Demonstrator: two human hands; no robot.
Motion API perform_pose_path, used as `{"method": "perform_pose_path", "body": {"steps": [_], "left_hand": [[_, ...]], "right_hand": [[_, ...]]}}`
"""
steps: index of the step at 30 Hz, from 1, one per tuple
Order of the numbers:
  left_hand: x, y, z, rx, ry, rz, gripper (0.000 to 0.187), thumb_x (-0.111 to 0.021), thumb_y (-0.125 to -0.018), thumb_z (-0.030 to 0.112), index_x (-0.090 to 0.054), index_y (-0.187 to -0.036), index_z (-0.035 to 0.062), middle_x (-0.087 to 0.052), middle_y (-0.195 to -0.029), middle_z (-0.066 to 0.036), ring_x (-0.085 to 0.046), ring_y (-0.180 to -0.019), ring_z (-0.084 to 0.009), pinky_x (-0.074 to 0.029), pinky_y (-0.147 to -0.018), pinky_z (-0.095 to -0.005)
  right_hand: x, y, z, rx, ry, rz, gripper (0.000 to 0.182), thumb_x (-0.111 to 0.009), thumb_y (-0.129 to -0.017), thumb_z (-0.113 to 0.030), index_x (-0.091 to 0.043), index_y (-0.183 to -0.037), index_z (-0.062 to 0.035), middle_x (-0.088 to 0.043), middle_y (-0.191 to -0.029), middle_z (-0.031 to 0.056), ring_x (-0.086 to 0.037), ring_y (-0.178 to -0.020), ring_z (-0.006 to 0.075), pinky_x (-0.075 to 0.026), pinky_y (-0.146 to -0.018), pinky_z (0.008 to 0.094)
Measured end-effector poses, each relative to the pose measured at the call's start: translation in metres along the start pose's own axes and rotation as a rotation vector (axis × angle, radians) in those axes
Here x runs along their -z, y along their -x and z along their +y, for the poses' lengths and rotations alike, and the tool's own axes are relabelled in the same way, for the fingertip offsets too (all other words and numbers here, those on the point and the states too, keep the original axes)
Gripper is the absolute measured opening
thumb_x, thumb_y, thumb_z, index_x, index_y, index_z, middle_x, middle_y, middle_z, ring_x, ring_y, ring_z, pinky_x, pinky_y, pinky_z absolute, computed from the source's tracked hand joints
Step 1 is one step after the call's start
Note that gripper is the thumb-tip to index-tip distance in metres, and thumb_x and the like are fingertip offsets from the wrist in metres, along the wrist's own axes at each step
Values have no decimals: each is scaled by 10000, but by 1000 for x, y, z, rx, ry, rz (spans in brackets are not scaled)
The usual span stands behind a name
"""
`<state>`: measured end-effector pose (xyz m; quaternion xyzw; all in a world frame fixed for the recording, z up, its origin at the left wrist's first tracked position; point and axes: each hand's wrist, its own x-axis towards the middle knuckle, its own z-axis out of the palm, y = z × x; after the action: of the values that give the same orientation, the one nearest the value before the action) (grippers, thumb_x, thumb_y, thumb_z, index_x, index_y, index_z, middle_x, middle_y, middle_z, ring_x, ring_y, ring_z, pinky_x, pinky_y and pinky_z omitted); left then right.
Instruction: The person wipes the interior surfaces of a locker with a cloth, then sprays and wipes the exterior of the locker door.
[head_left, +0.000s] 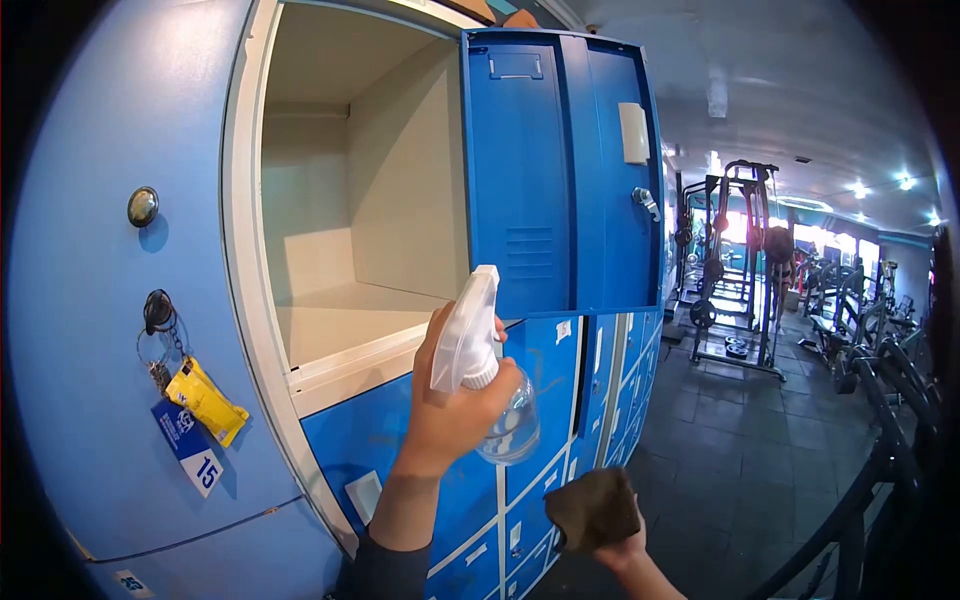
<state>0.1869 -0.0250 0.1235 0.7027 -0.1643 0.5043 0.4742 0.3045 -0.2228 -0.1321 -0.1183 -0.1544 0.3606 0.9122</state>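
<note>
My left hand (455, 410) is wrapped round the neck of a clear spray bottle (510, 430) with a white trigger head (468, 335). It is held up in front of the open locker compartment (360, 200), whose inside is cream coloured. The blue locker door (520, 180) is swung out to the right, its inner side with vents and a latch facing me. Lower right, my right hand (625, 545) grips a folded dark brown cloth (595, 510). Most of its fingers are hidden behind the cloth.
Left, a closed light blue door (90, 300) has a round knob (143, 207) and a key (158, 312) with a yellow packet (207, 402) and a tag marked 15 (187, 447). More blue lockers (465, 540) stand below. Gym machines (740, 270) fill the right background over dark floor tiles (700, 430).
</note>
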Motion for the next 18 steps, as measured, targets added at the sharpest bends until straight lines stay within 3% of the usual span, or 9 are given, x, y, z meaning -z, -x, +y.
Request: {"method": "perform_pose_path", "body": {"steps": [3, 6, 8, 9, 11, 13, 14, 18], "left_hand": [[-1, -2, -10, -88, -48, -9, 507, -625, -703, -32, -491, -1189, 30, -545, -944, -55, -552, -820, -133, -479, -709, -272], [4, 2, -18, -38, -90, 17, 553, -630, -704, -25, -488, -1235, 32, -552, -958, -43, -546, -850, -133, -471, -740, -272], [8, 5, -24, 59, -25, 33, 577, -639, -702, -23, -498, -1257, 44, -563, -996, -41, -535, -910, -132, -462, -788, -272], [13, 7, -30, 76, -21, 29, 579, -641, -701, -23, -502, -1259, 47, -566, -1005, -40, -534, -930, -132, -461, -799, -271], [19, 10, -41, 67, 2, 27, 566, -636, -704, -25, -519, -1253, 50, -580, -1048, -49, -552, -1011, -150, -468, -837, -281], [21, 13, -45, 116, -7, 35, 567, -629, -709, -29, -517, -1259, 52, -586, -1052, -53, -560, -1047, -168, -481, -839, -299], [23, 15, -48, 142, -13, 41, 567, -626, -711, -31, -516, -1262, 53, -590, -1055, -55, -564, -1066, -177, -488, -841, -308], [28, 22, -63, 255, 67, -34, 562, -614, -723, -58, -486, -1267, 10, -601, -1005, -93, -655, -874, -183, -528, -755, -316]], "right_hand": [[-36, -19, -27, 263, 254, -103, 649, -217, -955, -579, -326, -1422, -141, -357, -1448, 103, -350, -1325, 322, -240, -1116, 490], [-77, -40, -59, 713, 580, -314, 653, -248, -962, -560, -270, -1446, -123, -337, -1455, 114, -334, -1337, 307, -246, -1118, 463], [-84, -62, -91, 820, 669, -487, 681, -304, -955, -547, -215, -1465, -104, -310, -1461, 146, -313, -1351, 301, -247, -1115, 449], [-96, -75, -106, 949, 759, -527, 671, -354, -928, -528, -257, -1448, -116, -311, -1459, 150, -307, -1345, 312, -245, -1108, 450], [-147, -105, -116, 1414, 1246, -509, 653, -454, -875, -490, -342, -1415, -140, -313, -1455, 158, -296, -1334, 334, -240, -1093, 454], [-212, -133, -111, 2018, 1815, -354, 642, -554, -822, -453, -427, -1381, -163, -315, -1451, 166, -285, -1322, 356, -236, -1079, 458], [-241, -147, -103, 2155, 1986, -288, 639, -604, -795, -434, -470, -1364, -175, -316, -1449, 170, -279, -1316, 367, -233, -1072, 459], [-286, -211, -70, 2050, 2382, -166, 541, -566, -842, -422, -496, -1342, -229, -371, -1441, 92, -271, -1353, 308, -229, -1051, 457]]}}
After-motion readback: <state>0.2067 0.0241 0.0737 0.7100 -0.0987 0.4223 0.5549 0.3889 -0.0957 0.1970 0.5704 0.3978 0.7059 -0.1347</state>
